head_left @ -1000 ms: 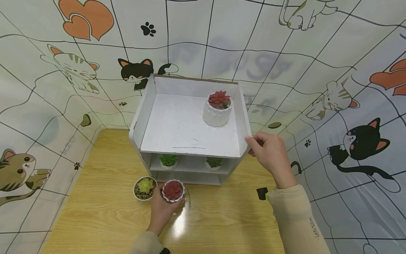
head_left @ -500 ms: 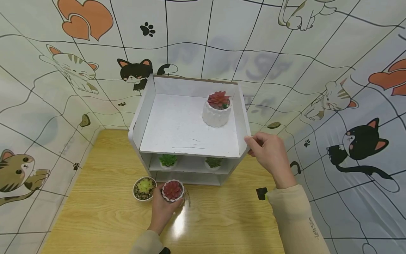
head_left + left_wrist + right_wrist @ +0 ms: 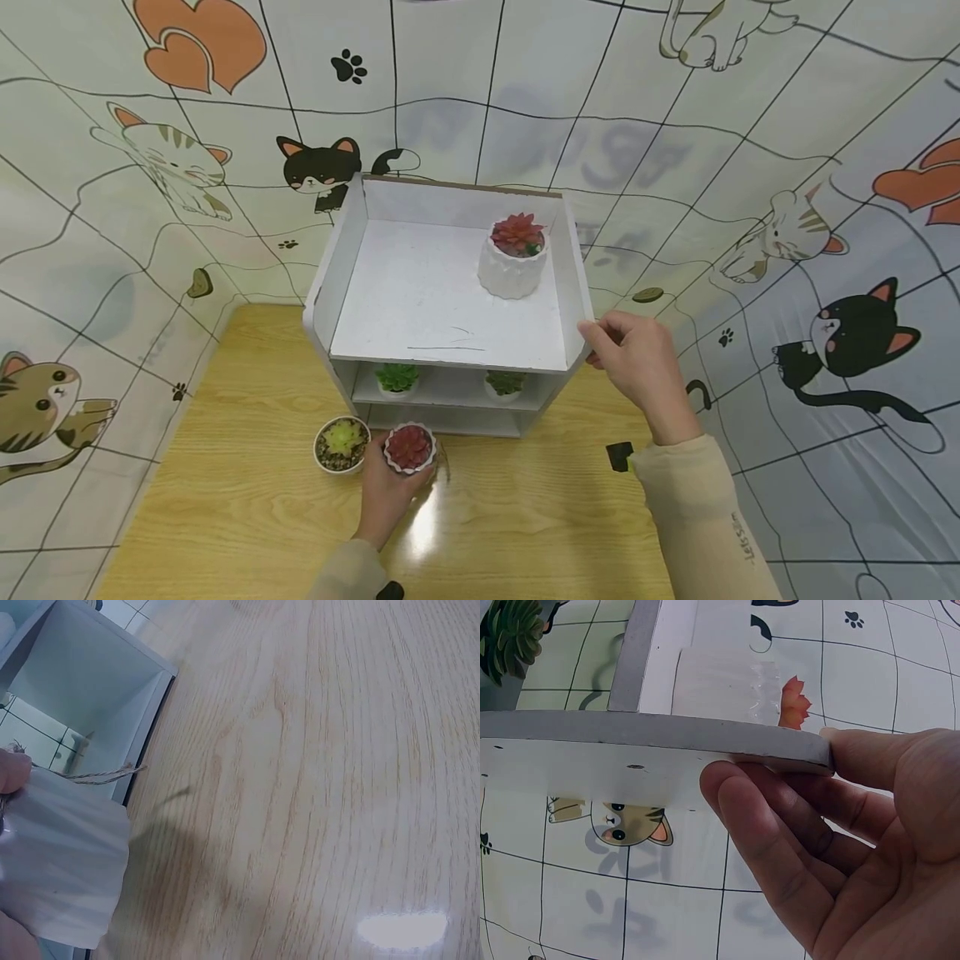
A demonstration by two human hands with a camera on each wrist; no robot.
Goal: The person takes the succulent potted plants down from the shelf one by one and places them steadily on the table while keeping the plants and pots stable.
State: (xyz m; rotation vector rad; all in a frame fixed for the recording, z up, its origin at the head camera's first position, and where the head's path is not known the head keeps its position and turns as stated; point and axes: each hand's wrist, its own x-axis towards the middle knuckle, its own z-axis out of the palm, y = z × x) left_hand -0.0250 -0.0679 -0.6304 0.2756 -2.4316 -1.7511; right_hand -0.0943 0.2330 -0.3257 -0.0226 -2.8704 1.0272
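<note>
My left hand (image 3: pixel 381 500) grips a potted red succulent (image 3: pixel 409 448) in front of the white shelf unit (image 3: pixel 435 292). In the left wrist view its white ridged pot (image 3: pixel 64 855) is tilted, and a loose twine end (image 3: pixel 112 775) sticks out; most of that hand is out of frame. My right hand (image 3: pixel 637 358) pinches the front edge of the unit's right side panel. Seen from the right wrist, the thumb lies on one face of that panel (image 3: pixel 660 735) and curled fingers on the other. Beside the left hand stands a yellow-green succulent (image 3: pixel 342 445) in a round white pot.
Another red succulent (image 3: pixel 513 258) in a white pot stands on the top shelf, right side. A green succulent (image 3: pixel 397 379) and a darker green one (image 3: pixel 507 383) sit on the shelf below. A black patch (image 3: pixel 619 457) lies on the wooden table (image 3: pixel 240 500).
Almost nothing differs. My left hand and the red succulent have shifted very slightly to the right and up; the right hand stays on the panel.
</note>
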